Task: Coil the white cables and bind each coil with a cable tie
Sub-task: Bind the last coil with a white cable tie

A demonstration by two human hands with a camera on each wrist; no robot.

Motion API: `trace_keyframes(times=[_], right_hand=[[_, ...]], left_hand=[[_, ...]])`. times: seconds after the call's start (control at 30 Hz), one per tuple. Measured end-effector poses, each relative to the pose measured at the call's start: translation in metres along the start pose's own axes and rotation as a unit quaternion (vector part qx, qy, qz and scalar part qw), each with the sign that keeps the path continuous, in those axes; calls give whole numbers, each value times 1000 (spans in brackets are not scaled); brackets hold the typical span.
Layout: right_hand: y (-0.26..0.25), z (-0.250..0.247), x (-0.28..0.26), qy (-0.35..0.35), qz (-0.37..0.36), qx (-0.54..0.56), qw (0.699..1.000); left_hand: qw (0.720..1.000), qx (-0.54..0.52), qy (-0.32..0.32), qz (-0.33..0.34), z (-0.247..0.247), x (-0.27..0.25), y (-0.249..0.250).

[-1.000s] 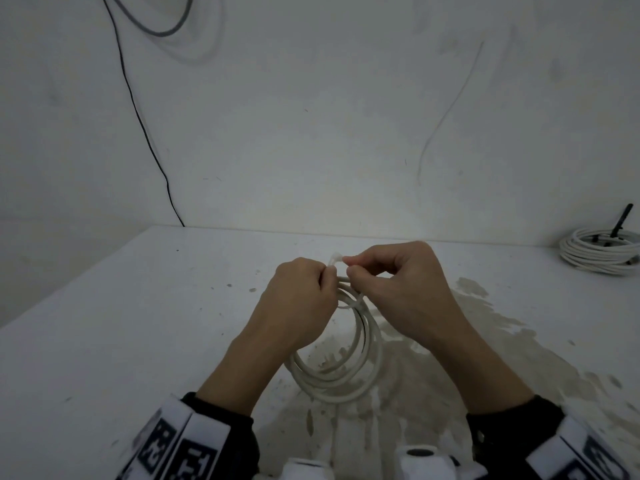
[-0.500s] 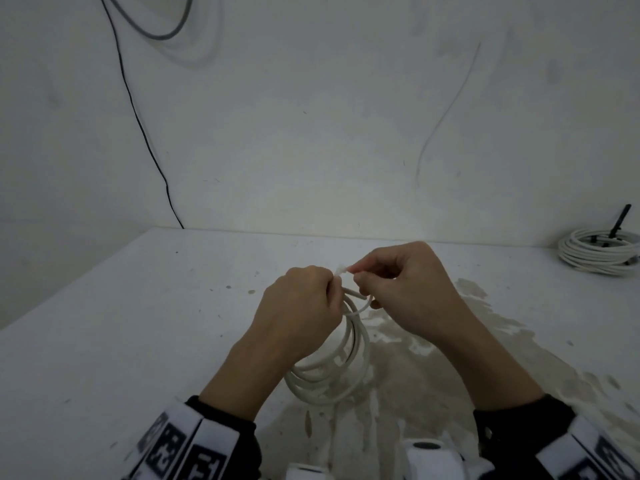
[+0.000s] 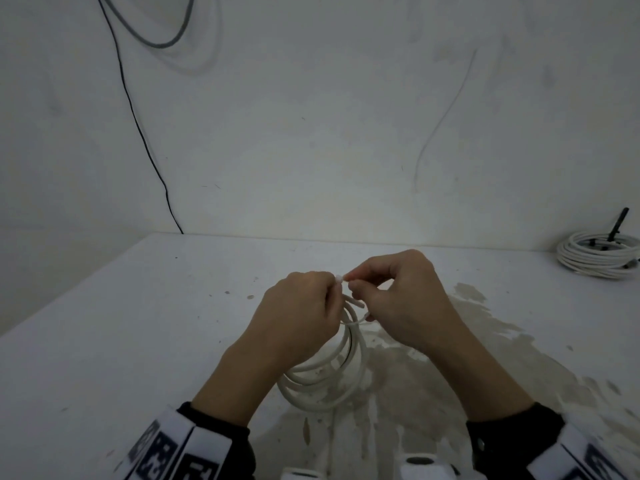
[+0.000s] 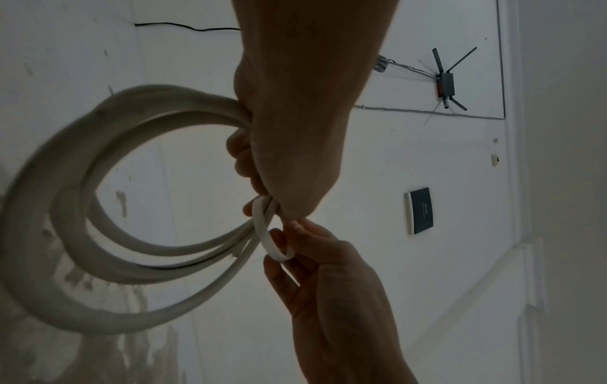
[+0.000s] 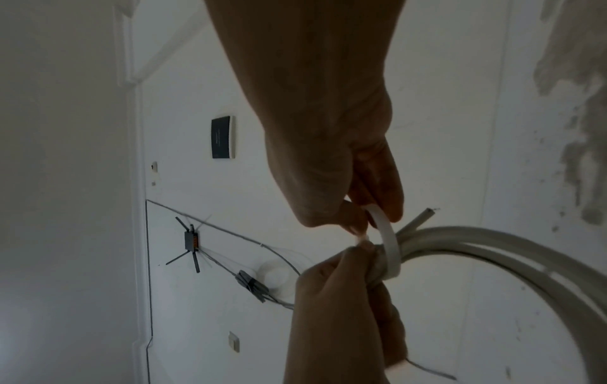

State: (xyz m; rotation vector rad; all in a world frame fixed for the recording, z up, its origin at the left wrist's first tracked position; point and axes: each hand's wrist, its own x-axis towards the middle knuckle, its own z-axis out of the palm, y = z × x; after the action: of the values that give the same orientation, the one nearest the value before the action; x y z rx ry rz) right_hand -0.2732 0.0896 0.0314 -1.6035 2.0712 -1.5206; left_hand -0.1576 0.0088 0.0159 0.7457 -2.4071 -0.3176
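A coil of white cable (image 3: pixel 322 386) hangs from my left hand (image 3: pixel 301 317) above the table (image 3: pixel 121 334); the same coil (image 4: pixel 79 233) fills the left wrist view. My left hand grips the gathered strands at the top of the coil (image 5: pixel 492 249). A white cable tie (image 5: pixel 391 249) loops around those strands beside that grip. My right hand (image 3: pixel 398 299) pinches the tie's end between thumb and fingertips, right next to my left hand. The tie (image 4: pixel 269 236) also shows as a loop between both hands. One cut cable end (image 5: pixel 427 215) sticks out past the tie.
A second bundle of white cable (image 3: pixel 599 254) lies at the far right of the table against the wall. A thin black wire (image 3: pixel 138 133) runs down the wall to the table's back left corner. A stained patch (image 3: pixel 433 358) covers the table under my hands.
The coil has swung from flat-on towards edge-on under my left hand. My right hand has shifted slightly and still pinches the tie.
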Motion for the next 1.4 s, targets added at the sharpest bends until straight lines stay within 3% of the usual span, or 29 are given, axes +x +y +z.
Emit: trace_keyframes(times=[0.1,0.2,0.43,0.53,0.6,0.67,0.77,0.97,1.07,1.4], right_hand=[[1,5,-1,20,-10,-7,1000],[5,3,2,20,12,61,998],[2,-3,1,-32,3,154,988],[4,-3,1,-103,14,172,980],[6,-3,-2,-165,26,233,958],[7,-5,-4,-185,45,285,939],[8,-5,-3,-176,34,279,944],[2,-1,-4,-89,1,277,957],[2,0,-3,-70,41,317,945],[-5,-3,-1,-186,150,379,894]], left_hand=[[1000,19,-7,22,-3,-1,1],[999,-4,6,44,-4,-2,3],[994,-85,62,29,-8,1,-7],[991,-111,70,33,-8,1,-6],[989,-122,73,34,-10,1,-6],[988,-132,74,27,-13,1,-8],[987,-141,68,20,-15,2,-13],[986,-134,85,44,-18,2,-16],[985,-126,97,61,-19,3,-16],[981,-118,86,125,-19,2,-19]])
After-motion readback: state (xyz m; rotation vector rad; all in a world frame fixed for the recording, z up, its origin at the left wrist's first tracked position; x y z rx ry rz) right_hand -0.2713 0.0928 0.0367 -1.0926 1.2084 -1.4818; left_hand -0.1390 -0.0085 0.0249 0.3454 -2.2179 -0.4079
